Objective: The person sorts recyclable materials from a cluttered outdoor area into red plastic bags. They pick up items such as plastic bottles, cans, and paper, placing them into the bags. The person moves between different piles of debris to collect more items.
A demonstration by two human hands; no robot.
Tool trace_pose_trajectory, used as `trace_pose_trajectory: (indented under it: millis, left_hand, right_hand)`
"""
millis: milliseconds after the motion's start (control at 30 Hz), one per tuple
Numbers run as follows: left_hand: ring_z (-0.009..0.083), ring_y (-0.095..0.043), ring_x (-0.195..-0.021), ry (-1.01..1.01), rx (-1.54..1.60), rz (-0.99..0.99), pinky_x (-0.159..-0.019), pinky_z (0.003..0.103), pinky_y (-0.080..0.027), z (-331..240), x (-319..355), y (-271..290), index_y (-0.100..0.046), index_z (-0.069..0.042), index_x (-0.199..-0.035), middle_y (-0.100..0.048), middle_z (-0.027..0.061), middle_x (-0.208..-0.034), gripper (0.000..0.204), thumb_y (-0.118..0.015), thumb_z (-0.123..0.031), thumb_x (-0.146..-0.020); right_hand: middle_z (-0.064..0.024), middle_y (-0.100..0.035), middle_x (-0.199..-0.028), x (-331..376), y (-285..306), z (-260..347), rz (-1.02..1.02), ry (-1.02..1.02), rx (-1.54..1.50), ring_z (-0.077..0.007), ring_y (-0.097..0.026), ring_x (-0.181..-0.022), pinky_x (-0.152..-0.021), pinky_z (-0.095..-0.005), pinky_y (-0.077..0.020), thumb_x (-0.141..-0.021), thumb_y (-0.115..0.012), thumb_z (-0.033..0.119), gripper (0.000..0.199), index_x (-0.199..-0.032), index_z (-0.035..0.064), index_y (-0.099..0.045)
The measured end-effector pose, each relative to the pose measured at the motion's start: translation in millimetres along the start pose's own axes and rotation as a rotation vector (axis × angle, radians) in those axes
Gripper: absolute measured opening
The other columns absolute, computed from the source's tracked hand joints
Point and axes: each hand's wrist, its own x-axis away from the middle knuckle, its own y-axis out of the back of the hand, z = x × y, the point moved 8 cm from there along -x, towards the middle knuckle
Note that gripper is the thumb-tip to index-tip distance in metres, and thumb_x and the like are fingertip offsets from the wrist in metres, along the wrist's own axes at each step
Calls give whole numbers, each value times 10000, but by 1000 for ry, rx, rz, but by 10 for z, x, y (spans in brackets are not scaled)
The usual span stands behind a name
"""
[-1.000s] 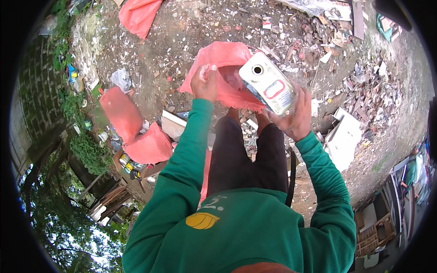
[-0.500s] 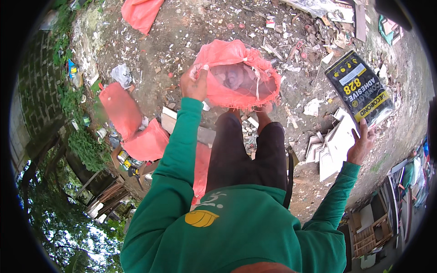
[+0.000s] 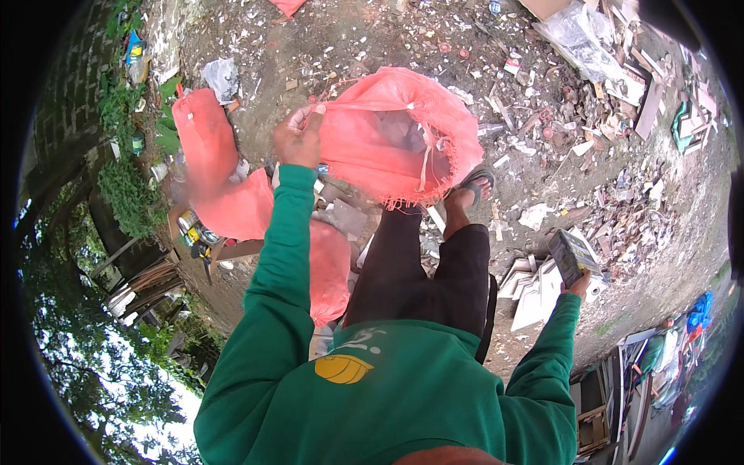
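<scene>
"What's on the left?"

"A fat red sack lies on the ground. Then comes the left hand. It pinches the edge of a red bag, and the bag's mouth is open."

"Is anything in there?"

"It looks like pale lumps, but I can't tell what they are. Just beside the bag there's a foot in a sandal."

"And on the right?"

"The right hand has a tight hold on one end of a boxy can. The can is tilted, near some white boards."

"So what's done and what's left?"

"I think the opening part is done. The can is well apart from the bag and not put down yet, so that part is left."

"What changed from half a second ago?"

"The left hand has pulled the bag's edge further out to the left. The can was higher up, with its big black and yellow side showing. Now it's lower and turned."
</scene>
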Motion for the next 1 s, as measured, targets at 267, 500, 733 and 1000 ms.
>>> trace_pose_trajectory:
  millis: [267,500,733,1000]
  left_hand:
    - [82,-599,-815,-65,-50,98,-753,234,-491,-324,-81,-77,-683,78,-1010,-681,46,-909,285,-713,-170,-871]
    - [82,-590,-759,-70,-32,54,-703,261,-492,-302,-184,-22,-702,49,-978,-691,56,-829,271,-696,-197,-864]
    - [80,-591,-752,-129,-45,151,-686,273,-498,-359,-474,-271,-706,30,-979,-700,55,-834,262,-697,-207,-868]
    - [222,-671,-744,-217,-82,191,-705,343,-520,-652,-571,-674,-717,-11,-985,-709,167,-842,324,-686,-303,-846]
  right_hand:
    - [-286,-443,-1355,2836,-3224,2623,1032,271,-476,-379,-534,-1205,-1024,-498,-459,-849,-669,489,918,-1404,-109,-249]
    - [-250,-591,-1247,5133,-3928,2244,1062,1519,639,-328,-577,-1167,-979,-398,-456,-806,-590,702,912,-1284,-73,-534]
    - [-308,-567,-1219,4194,-3611,189,540,1556,1436,-436,-583,-1114,-954,-438,-481,-660,-705,700,1116,-1410,-48,-354]
    - [-195,-702,-938,3169,-4027,652,630,1215,965,-330,-677,-846,-787,-412,-516,-806,-640,348,326,-973,82,-730]
